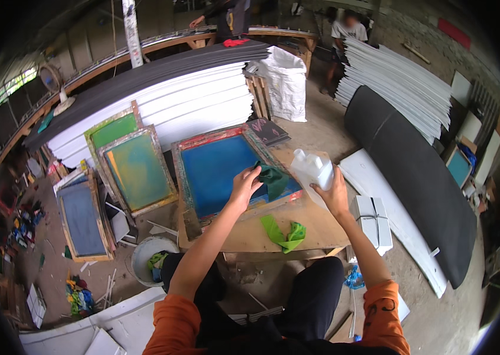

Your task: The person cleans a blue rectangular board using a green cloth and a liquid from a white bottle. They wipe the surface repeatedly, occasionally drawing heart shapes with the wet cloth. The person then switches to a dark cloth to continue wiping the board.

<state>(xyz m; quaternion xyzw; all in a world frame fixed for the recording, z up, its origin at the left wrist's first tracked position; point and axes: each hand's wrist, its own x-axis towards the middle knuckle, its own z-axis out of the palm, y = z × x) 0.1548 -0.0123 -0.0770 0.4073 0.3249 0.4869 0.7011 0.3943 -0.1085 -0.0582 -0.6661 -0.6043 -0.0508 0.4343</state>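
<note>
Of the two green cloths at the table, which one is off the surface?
The dark green cloth, held in the left hand; the lime-green cloth lies on the tan tabletop, in neither hand.

The head view (fisheye, wide) looks down on both nearby hands.

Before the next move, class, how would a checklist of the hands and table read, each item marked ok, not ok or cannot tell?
1. Left hand holding the dark green cloth: ok.
2. Right hand gripping the translucent jug: ok.
3. Blue screen resting on the wooden table: ok.
4. Table free of loose cloth: not ok, a bright green cloth lies near its edge.
5. Jug's fill level: cannot tell.
</note>
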